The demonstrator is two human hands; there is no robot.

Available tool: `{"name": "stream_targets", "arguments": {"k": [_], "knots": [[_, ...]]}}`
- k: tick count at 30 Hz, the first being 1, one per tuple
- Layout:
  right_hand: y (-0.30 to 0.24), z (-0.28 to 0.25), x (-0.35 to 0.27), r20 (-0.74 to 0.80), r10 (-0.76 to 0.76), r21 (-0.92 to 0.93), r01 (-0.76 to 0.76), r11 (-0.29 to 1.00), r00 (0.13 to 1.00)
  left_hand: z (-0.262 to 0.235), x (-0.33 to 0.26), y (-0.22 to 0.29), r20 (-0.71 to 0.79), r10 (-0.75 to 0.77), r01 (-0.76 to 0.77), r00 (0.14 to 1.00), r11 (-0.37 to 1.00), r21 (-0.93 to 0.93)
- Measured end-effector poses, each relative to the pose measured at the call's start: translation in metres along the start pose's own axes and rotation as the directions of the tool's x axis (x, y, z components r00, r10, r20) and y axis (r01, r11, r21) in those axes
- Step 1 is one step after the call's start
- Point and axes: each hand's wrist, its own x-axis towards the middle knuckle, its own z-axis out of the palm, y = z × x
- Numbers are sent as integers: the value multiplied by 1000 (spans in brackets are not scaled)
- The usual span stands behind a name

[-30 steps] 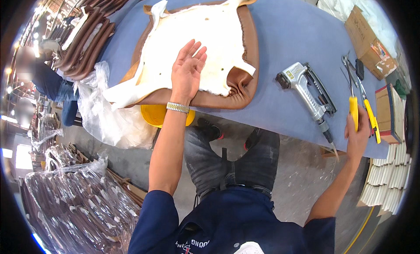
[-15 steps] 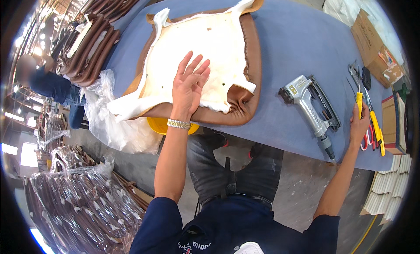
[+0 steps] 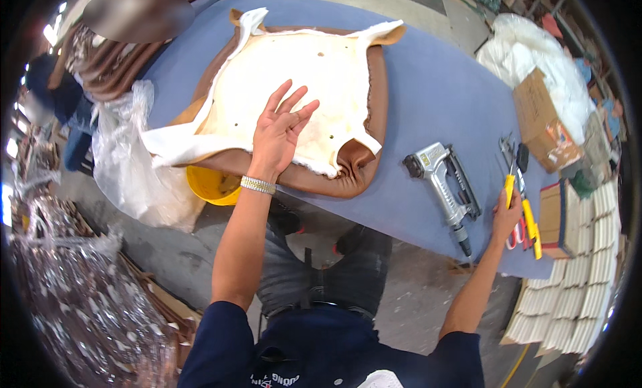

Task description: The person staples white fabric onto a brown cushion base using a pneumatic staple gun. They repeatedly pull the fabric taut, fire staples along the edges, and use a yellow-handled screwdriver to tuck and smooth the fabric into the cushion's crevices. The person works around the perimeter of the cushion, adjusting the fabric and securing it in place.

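The person has two hands: one left hand point(image 3: 277, 135) and one right hand point(image 3: 507, 215), with one metal wristband point(image 3: 258, 184). The bench point(image 3: 448, 87) carries one brown-edged padded piece point(image 3: 294, 60), one silver pneumatic gun point(image 3: 436, 182), two yellow-handled tools point(image 3: 509, 189) and one small black object point(image 3: 522, 157); the red handles point(image 3: 513, 239) are too hidden to count. There is one yellow bucket point(image 3: 202, 182) and one brown cardboard box point(image 3: 540, 117).

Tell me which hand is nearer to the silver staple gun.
Right. The right hand is just right of the silver staple gun; the left hand is well to its left, over the brown-edged cushion.
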Motion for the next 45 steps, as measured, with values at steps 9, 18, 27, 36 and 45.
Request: {"name": "stream_targets", "arguments": {"k": [9, 18, 27, 36, 45], "knots": [[-9, 10, -7, 9, -53, -134, 53, 990, 999, -8, -4, 12, -49, -42, 32, 998, 983, -183], [-77, -8, -80, 24, 12, 274, -18, 962, 1000, -11, 0, -5, -11, 41, -42, 999, 985, -170], [-188, 46, -290, 844, -116, 318, -315, 894, 523, -53, -215, -64, -27, -233, 214, 972, 928, -306], [-177, 152, -364, 942, 7, 58, -185, 981, 336, -82, -242, -138, -425, -478, 487, 769, 868, -96], [-149, 104, -332, 956, 89, -107, 48, 993, 279, -115, -212, -203, -450, -641, 508, 622, 768, -392]]}}
